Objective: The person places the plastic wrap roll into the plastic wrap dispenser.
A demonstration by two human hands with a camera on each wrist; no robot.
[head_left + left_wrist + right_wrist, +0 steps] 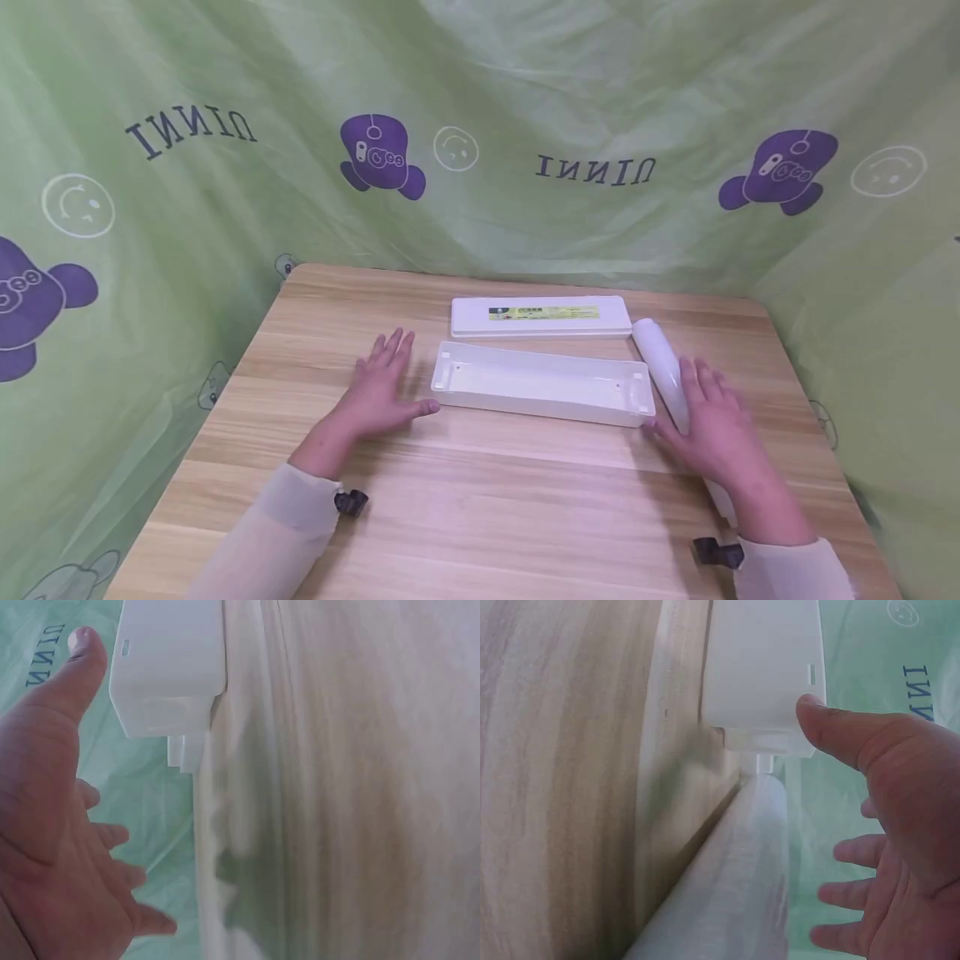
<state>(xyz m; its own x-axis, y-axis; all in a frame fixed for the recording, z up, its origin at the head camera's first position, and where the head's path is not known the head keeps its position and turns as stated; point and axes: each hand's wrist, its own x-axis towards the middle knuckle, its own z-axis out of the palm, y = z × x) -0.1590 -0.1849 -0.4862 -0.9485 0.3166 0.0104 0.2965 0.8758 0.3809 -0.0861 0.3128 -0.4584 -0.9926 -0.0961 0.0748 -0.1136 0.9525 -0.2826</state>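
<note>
A long white open-topped box (543, 383) lies crosswise on the wooden table, its inside bare. At its left end my left hand (377, 398) is spread with straight fingers, the thumb close to the near corner; whether it touches cannot be told. My right hand (716, 425) is also spread, its thumb at the box's right near corner. Beneath and beside that hand runs a white roll of film (660, 358), partly hidden by the palm and wrist. In the right wrist view the roll (731, 877) lies below the box's end (765, 675).
Behind the box lies a white lid (540, 317) with a yellow-green label. A green printed curtain (480, 225) hangs around the table's back and sides. The table (480, 508) stretches toward me in front of the box.
</note>
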